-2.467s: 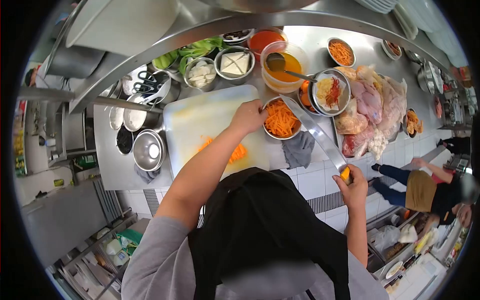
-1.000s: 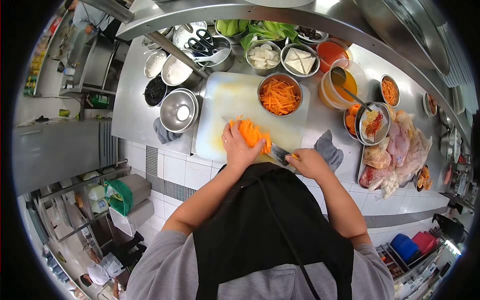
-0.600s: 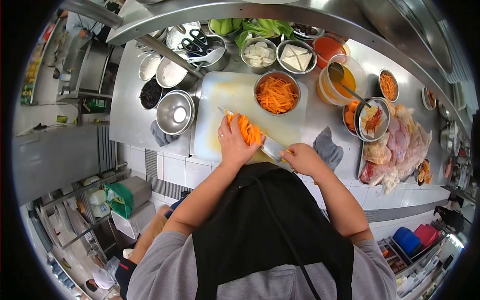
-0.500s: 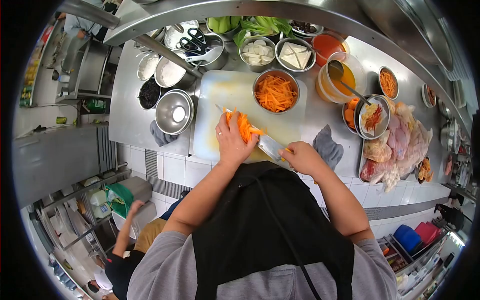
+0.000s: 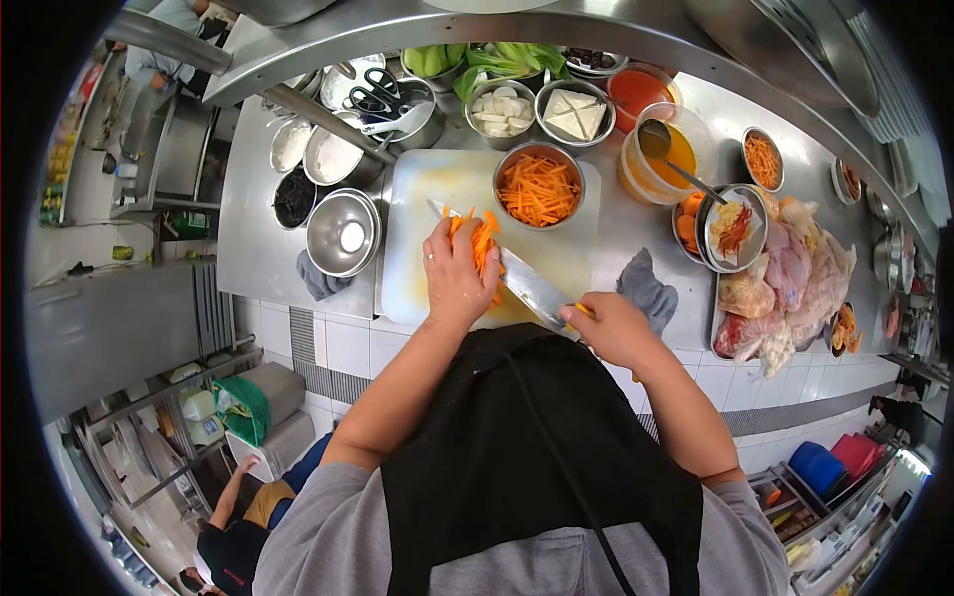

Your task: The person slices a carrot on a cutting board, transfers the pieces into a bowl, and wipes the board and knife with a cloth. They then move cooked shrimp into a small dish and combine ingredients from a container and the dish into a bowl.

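My right hand (image 5: 614, 328) grips the yellow handle of a kitchen knife (image 5: 534, 289), its blade lying slantwise over the cutting board (image 5: 409, 243). My left hand (image 5: 458, 275) is closed over a pile of orange carrot strips (image 5: 484, 241) against the blade, and its fingers partly hide them. The knife tip shows past the far side of that pile. Just beyond, a metal bowl (image 5: 580, 199) heaped with cut carrot strips (image 5: 538, 189) stands on the board.
Stacked metal bowls (image 5: 341, 236) stand left of the board. Grey cloths (image 5: 648, 288) lie on the counter. Raw poultry (image 5: 790, 268) fills a tray at right, near a tub of orange liquid (image 5: 686, 149) with a ladle. Overhead runs a metal shelf (image 5: 477, 30). A person (image 5: 238, 526) is behind at left.
My left hand has shifted a little left and toward me over the carrot strips, baring more of the blade. The other person's arm at lower left has lowered.
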`<action>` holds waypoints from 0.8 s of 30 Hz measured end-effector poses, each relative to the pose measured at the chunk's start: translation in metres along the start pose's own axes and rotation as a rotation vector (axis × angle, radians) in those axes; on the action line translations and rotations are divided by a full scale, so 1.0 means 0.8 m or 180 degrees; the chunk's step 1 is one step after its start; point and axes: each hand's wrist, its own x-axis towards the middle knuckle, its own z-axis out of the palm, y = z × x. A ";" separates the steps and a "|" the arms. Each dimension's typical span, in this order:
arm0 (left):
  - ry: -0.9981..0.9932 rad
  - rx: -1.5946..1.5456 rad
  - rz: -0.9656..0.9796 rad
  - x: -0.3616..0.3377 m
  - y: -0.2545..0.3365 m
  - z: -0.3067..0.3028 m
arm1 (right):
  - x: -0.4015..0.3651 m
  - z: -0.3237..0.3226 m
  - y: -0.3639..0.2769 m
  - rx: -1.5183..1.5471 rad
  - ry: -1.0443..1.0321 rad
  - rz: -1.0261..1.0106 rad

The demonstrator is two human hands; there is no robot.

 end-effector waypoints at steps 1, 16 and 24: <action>-0.0028 -0.0034 0.0129 0.009 0.009 -0.008 | -0.009 -0.003 0.001 0.0005 0.0003 0.0004; -0.0549 -0.0154 0.1199 0.142 0.049 0.063 | -0.146 -0.045 0.080 0.1475 0.0359 0.0831; -0.0754 -0.0828 0.0457 0.165 0.056 0.056 | -0.198 -0.046 0.117 0.1759 0.0427 0.1151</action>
